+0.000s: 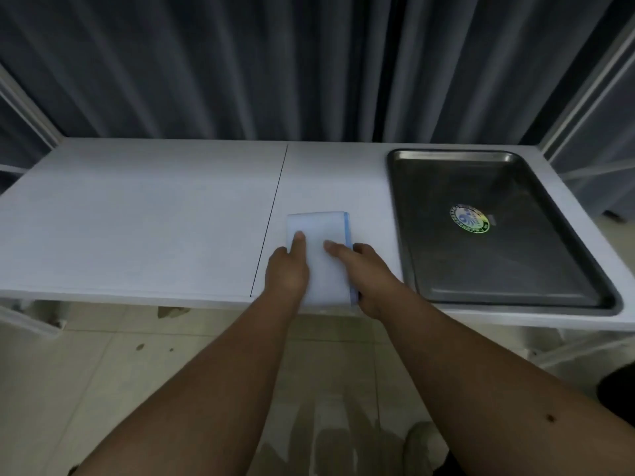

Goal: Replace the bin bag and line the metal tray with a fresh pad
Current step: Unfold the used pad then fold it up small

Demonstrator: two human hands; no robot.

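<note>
Two hands: left hand and right hand grip the folded pad — thumbs on top.
Place: table front edge, beside metal tray.
Handling: probably light, soft — hold the side edges.

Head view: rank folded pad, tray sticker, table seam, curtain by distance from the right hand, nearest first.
From the right hand:
1. Folded pad, under its fingers, touching.
2. Table seam, to the left, beyond the pad.
3. Tray sticker, to the right, mid-tray.
4. Curtain, behind the table.
</note>
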